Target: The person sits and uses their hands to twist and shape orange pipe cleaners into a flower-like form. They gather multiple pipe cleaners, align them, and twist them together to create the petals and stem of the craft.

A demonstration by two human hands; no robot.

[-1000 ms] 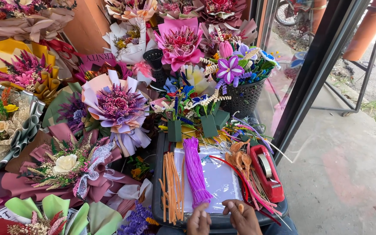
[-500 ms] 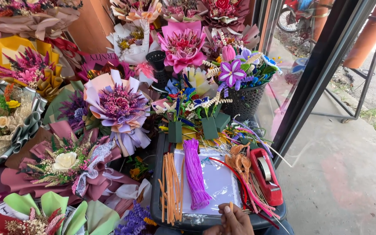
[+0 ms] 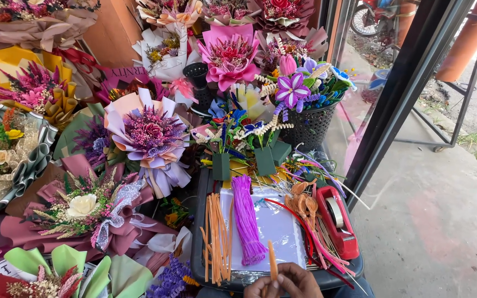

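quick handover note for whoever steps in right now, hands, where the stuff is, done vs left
Hands: pressed together at the bottom edge of the view, pinching one orange stem upright; which hand grips it cannot be told.
Things: on the dark tray lie a bundle of orange stems, a purple bundle on white sheets, loose pink and red stems and a red tape dispenser.
Done: one orange stem is up off the tray.
Left: both bundles lie unused; the tape is untouched.

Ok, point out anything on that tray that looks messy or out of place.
Mostly tidy: the orange sticks and purple bundle lie in neat rows. Only the pink and red strands beside the red tape dispenser splay loosely past the tray's edge.
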